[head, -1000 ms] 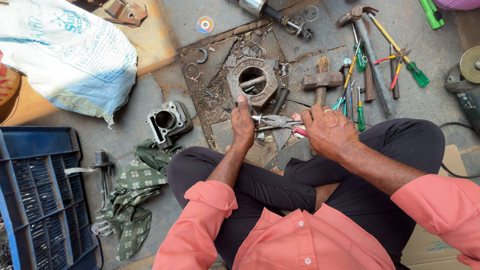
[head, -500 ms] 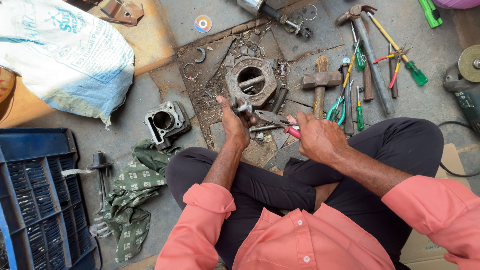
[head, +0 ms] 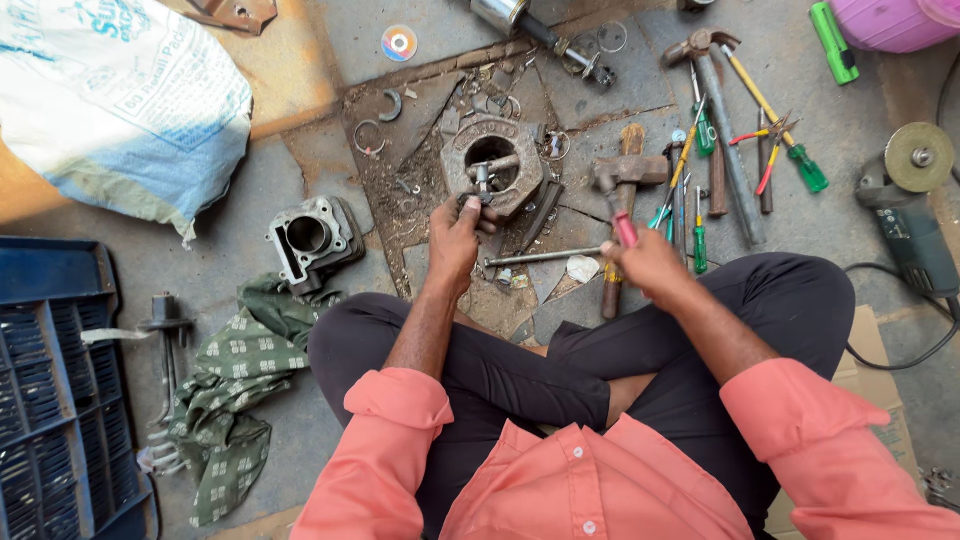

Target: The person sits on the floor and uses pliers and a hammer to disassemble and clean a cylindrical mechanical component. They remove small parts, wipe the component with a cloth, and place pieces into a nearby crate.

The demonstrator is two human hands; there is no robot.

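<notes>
Head view: the left hand (head: 455, 235) has its fingers closed on a small dark metal part (head: 482, 180) at the rusty round housing (head: 492, 160) on the floor. The right hand (head: 645, 262) has its fingers gripping red-handled pliers (head: 622, 228). The blue crate (head: 50, 400) at left looks bare inside.

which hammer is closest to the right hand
The wooden-handled hammer, lying just above the right hand. The other one, the claw hammer with a metal shaft, lies farther up and to the right among the screwdrivers.
</notes>
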